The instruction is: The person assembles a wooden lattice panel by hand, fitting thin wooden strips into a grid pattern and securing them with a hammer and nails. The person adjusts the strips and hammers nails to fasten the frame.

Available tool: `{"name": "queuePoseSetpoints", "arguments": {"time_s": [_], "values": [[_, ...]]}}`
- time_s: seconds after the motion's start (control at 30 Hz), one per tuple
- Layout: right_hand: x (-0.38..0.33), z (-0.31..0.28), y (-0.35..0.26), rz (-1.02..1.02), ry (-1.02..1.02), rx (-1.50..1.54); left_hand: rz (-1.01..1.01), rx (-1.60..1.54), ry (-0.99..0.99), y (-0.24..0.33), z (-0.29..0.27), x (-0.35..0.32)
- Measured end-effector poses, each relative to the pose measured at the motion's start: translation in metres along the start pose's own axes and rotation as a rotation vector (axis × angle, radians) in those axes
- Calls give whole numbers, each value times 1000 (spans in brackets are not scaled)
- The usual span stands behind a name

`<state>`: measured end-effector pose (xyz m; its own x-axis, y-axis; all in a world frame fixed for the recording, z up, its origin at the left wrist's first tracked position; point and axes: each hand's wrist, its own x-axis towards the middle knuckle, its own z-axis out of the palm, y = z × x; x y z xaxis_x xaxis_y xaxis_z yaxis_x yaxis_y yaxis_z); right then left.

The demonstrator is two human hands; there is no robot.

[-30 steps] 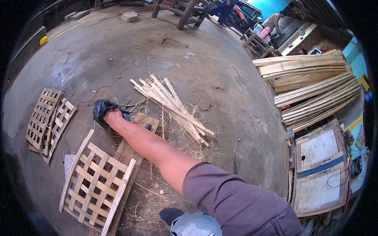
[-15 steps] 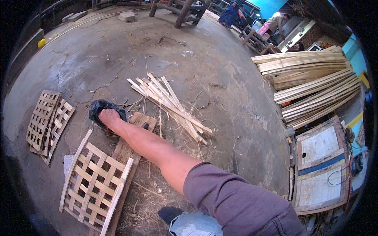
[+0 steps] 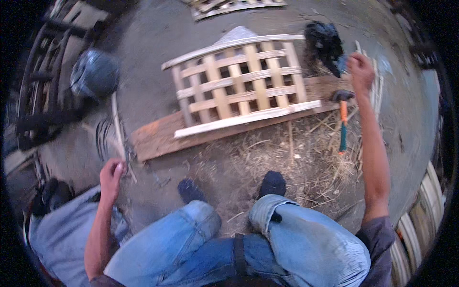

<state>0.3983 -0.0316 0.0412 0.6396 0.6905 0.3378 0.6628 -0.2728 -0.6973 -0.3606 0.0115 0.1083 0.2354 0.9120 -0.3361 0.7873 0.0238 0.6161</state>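
Observation:
A woven lattice panel of pale bamboo strips lies on a brown wooden board in front of me, with a thicker slat along its far and near edges. My right hand is raised beside a black plastic bag, its fingers curled closed; anything inside them is too small to see. Below that hand, a hammer with an orange and green handle rests its head on the board's right end. Left of the board, my left hand is pinched closed near a thin pale strip; whether it grips anything is unclear.
Straw-like shavings litter the ground before my feet. More lattice panels lie at the far side. A rounded grey-blue bundle sits at the left near dark wooden framing. Bamboo bundles curve along the lower right.
My right hand has come out of the black bag and is now closed beside it. My left hand has come into view. The head view has turned, so the panel appears in the middle.

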Motion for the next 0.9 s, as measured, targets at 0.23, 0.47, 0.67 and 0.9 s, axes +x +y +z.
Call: {"name": "queuePoseSetpoints", "arguments": {"time_s": [0.23,0.47,0.67,0.9], "values": [[-66,-53,-128,-35,-628,155,211,-75,-53,78,22,-5],[-178,8,-233,204,-1153,442,418,-504,-221,157,149,1],[-227,31,-233,469,-1126,685,378,-632,-359,178,166,11],[-246,42,-233,540,-1116,662,401,-461,-345,175,165,8]]}}
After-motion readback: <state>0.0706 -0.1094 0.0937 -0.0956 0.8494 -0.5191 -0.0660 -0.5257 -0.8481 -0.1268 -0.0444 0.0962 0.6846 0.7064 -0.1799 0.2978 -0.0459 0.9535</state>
